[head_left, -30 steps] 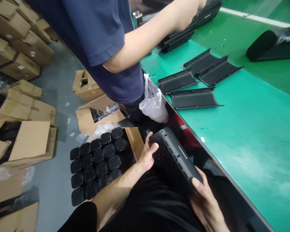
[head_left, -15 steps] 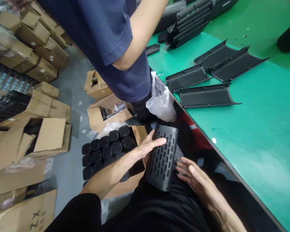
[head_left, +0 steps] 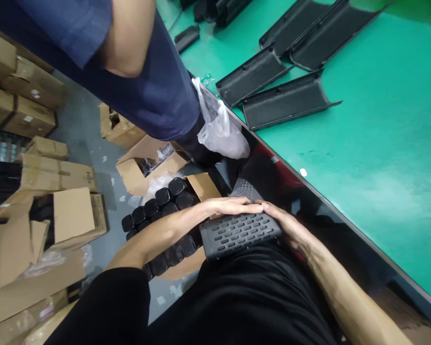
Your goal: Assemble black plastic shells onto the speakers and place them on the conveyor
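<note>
Slotted housing [head_left: 242, 234] sits on the lap, over black trousers [head_left: 247, 292]; its underside is hidden. Long axis runs roughly left-right across view, right end slightly higher. Slotted face up toward the camera, left end toward the open carton [head_left: 202, 187], right end toward the bench [head_left: 373, 158]. Far long edge partly covered by the hands, right end partly under the right hand, so its outline there is hard to make out.

Left hand [head_left: 237, 206]: fingers straight, laid flat along the far edge; thumb not visible, so can't tell if it is gripping. Right hand [head_left: 285, 224]: at the far right corner, fingertips meeting the left hand's; finger undersides hidden, can't tell if clenched on the housing or only resting.

Grey textured item [head_left: 244, 188] just beyond the hands, partly covered, type unclear. Black parts with rounded square ends [head_left: 162, 196] packed by the open carton, several blocked by the left forearm. White plastic bag [head_left: 224, 136] hangs at the bench edge, contents unclear. Four curved black panels [head_left: 289, 100] on the green bench top, the upper ones cut off by the frame. More dark parts [head_left: 219, 10] at the top edge, cropped. Co-worker [head_left: 147, 91] in navy: head out of frame, forearm cropped, hand not visible. Cartons [head_left: 75, 215] on the floor at left, some cut by the frame.
</note>
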`<state>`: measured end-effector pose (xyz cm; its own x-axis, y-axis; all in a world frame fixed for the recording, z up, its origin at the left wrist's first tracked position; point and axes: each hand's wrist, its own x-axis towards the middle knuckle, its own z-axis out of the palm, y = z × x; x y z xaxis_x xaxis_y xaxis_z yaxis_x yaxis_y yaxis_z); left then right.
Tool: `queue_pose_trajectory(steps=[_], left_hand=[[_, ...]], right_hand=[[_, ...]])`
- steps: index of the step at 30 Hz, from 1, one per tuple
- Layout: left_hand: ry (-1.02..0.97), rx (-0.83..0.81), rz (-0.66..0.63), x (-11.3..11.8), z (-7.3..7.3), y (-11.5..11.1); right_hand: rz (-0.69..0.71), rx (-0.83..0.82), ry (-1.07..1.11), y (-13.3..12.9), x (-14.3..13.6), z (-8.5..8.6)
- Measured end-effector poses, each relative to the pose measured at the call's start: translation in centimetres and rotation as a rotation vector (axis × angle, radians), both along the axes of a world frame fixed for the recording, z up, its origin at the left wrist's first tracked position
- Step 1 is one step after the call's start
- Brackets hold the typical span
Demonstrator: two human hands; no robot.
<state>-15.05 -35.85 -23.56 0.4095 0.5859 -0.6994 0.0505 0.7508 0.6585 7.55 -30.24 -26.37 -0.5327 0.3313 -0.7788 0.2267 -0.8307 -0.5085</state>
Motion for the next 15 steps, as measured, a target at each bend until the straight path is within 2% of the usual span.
queue_pose_trajectory(steps=[4,8,11,15], left_hand=[[0.052,-0.205,0.178,-3.0,0.1,-3.2],[0.037,-0.216,0.395,-4.9,0.8,-8.3],[0.055,-0.201,0.561,-4.1,1.3,-10.7],[0.115,-0.206,0.698,-1.9,1.8,-10.9]], right_hand=[[-0.073,-0.015,-0.073,-0.7,1.7,-0.9],[-0.150,-0.009,-0.119,-1.4,3.1,-1.5],[-0.194,0.015,-0.117,-2.3,3.9,-1.5],[-0.233,0.038,-0.087,-3.1,4.5,-1.0]])
